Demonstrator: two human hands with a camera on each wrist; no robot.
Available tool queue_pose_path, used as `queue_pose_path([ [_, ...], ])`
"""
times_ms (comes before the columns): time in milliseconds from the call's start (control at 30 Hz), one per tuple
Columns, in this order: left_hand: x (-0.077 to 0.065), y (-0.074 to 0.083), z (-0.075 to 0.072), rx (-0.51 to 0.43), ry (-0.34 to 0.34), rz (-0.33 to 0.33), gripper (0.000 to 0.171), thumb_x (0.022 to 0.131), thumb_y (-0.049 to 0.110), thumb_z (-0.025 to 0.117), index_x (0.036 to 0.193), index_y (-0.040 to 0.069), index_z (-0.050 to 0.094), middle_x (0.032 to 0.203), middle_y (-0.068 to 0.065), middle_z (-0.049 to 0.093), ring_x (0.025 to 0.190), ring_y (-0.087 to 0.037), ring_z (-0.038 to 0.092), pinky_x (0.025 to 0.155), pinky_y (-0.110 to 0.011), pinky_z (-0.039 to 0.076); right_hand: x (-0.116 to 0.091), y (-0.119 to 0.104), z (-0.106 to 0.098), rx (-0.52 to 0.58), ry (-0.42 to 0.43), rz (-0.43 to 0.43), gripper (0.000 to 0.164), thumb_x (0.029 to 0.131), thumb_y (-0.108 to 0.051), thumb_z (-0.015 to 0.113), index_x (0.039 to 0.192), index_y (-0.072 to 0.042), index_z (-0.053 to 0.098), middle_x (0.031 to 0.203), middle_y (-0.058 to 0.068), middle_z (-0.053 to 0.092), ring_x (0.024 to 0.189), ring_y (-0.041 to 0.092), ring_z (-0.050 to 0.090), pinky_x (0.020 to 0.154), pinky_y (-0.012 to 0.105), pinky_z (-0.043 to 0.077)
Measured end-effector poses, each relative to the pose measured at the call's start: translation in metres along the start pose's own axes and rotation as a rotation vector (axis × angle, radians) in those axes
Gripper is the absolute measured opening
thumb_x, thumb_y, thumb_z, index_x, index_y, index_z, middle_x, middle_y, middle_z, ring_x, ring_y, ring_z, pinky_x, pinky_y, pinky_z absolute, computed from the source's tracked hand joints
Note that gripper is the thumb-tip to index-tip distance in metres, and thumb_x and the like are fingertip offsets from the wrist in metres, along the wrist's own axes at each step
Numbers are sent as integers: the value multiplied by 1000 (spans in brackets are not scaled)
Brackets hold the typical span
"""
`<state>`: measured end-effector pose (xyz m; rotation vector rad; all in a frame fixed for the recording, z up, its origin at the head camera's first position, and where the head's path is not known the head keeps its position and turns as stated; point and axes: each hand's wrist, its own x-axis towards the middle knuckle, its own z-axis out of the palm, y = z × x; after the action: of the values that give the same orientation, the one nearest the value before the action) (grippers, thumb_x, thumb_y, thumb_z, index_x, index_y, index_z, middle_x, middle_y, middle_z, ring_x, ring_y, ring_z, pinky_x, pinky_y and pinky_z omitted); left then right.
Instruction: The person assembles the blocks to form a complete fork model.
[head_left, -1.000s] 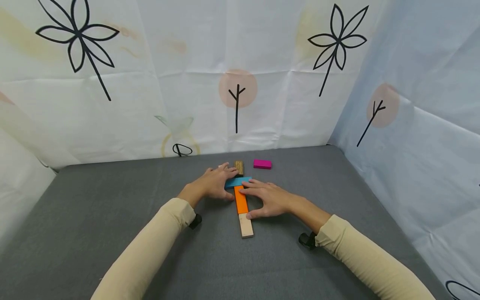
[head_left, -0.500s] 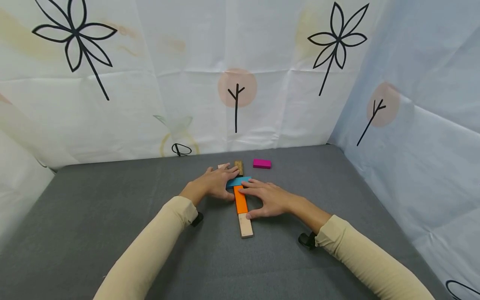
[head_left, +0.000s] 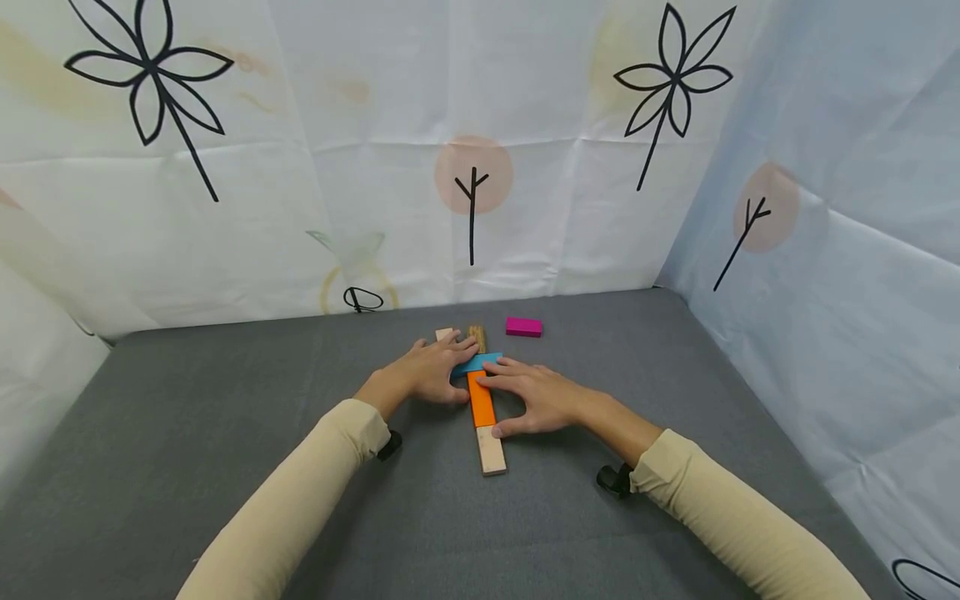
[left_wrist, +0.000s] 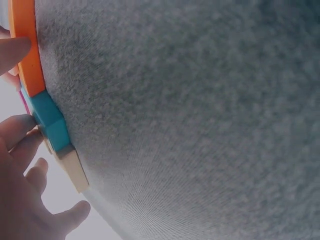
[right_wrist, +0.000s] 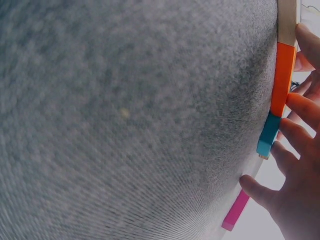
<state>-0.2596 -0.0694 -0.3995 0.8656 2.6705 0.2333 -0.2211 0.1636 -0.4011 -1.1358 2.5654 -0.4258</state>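
Observation:
Wooden blocks lie in a cross-like row on the grey surface: a plain block (head_left: 491, 452) nearest, an orange block (head_left: 482, 402), a light blue block (head_left: 471, 364) set crosswise, and a gold-brown block (head_left: 477, 335) beyond it. My left hand (head_left: 422, 372) spreads over the blue block's left end. Its thumb touches the orange block's side, while a fingertip reaches the gold-brown block. From the right, my right hand (head_left: 536, 396) rests loosely fingered at the blue block's right end and the orange block, thumb at the plain block. In the right wrist view the orange block (right_wrist: 283, 77) meets these fingertips.
A magenta block (head_left: 523, 327) lies apart at the back right. Another pale block (head_left: 443, 333) shows beyond my left fingers, partly hidden. White patterned cloth walls (head_left: 555, 233) rise behind the grey surface (head_left: 187, 417) and on the right.
The gold-brown block has slid slightly nearer, closing the dark gap to the blue block, with my left fingers at it. My right hand has stayed put.

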Motion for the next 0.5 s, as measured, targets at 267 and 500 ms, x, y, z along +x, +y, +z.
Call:
queue_pose_path([
  [267,0,-2,4,-3,15,6,81,93,43,63,159,15,26,165,-1,21,153,-26,8,114,-66,13,-1,-1,-1,-4,-7,8,78,92,-56,63,155,-17,40,165,7,21,152,30,12,113,64,22],
  [500,-2,-1,2,-15,4,2,77,95,43,62,158,16,28,165,1,21,153,-26,8,115,-66,12,1,-1,-1,-10,-12,13,79,92,-58,62,155,-17,39,165,7,21,152,30,13,112,66,21],
])
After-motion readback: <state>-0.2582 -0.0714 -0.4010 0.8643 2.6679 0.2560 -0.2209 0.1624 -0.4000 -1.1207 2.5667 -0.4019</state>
